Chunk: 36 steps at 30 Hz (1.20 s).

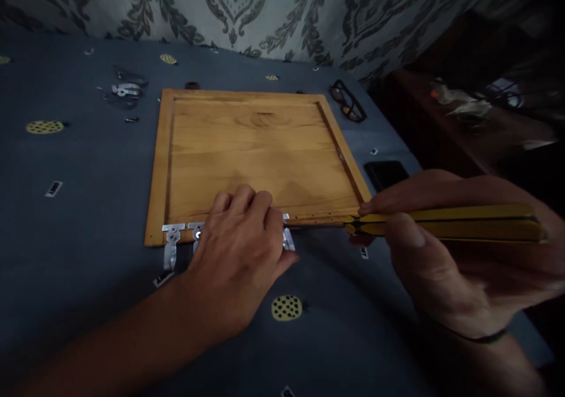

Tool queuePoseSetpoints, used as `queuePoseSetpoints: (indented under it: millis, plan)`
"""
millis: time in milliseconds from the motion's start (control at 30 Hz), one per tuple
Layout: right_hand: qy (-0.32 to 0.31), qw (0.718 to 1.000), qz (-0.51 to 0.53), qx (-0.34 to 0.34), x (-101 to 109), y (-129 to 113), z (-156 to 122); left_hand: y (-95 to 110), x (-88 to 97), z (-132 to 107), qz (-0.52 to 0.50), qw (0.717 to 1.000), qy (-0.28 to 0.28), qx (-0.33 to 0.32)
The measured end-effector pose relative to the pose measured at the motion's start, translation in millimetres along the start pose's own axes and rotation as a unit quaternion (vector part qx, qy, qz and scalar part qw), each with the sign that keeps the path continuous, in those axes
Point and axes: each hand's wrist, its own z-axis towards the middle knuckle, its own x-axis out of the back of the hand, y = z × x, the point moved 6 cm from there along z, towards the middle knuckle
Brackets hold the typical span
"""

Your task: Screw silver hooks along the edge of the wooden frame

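Note:
A framed wooden panel [260, 155], like a small cabinet door, lies flat on blue patterned cloth. Metal hinges [172, 241] sit along its near edge, with their arms sticking out toward me. My left hand [241, 250] is closed over that edge, fingers curled, gripping a metal hinge [289, 239] that it partly covers. In my right hand [454, 255] is a screwdriver with a yellow-and-black handle [463, 223], held level. Its thin dark shaft runs left along the near edge toward the hinge; the tip is hidden behind my left hand. Small holes dot the edge between the hands.
Eyeglasses [348, 101] and a black phone-like object [386, 175] lie right of the panel. More metal hinge parts [126, 89] and a small screw-like piece [131, 119] are at the left. Patterned fabric [247, 8] rises behind; a cluttered dark wooden surface [441, 126] stands at right.

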Motion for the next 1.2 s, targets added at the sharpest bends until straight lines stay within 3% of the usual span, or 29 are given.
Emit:
queuePoseSetpoints:
  millis: [233, 367, 533, 667, 800, 967, 1200]
  plan:
    - [-0.032, 0.999, -0.003, -0.012, -5, -1, 3, 0, 0.2, 0, 0.01, 1.0, 0.009, -0.002]
    - [0.002, 1.0, 0.019, 0.017, -4, -1, 1, 1, -1.1, 0, 0.021, 1.0, 0.005, -0.004]
    - [-0.002, 0.99, 0.101, -0.098, -12, 14, 1, 1, -2.7, 1, 0.043, 0.999, -0.006, -0.006]
    - [-0.045, 0.971, 0.191, -0.138, -16, 17, 3, 0, -5.2, 1, 0.05, 0.998, -0.035, -0.002]
    - [-0.078, 0.963, 0.201, -0.16, -17, 18, 5, -2, -6.0, 1, 0.047, 0.997, -0.059, 0.005]
    - [-0.011, 0.986, 0.138, -0.095, -19, 12, 6, -3, -6.4, 2, 0.056, 0.994, -0.095, 0.024]
    - [0.11, 0.981, 0.13, -0.087, -14, 10, -1, -4, -4.2, 2, 0.068, 0.993, -0.098, 0.026]
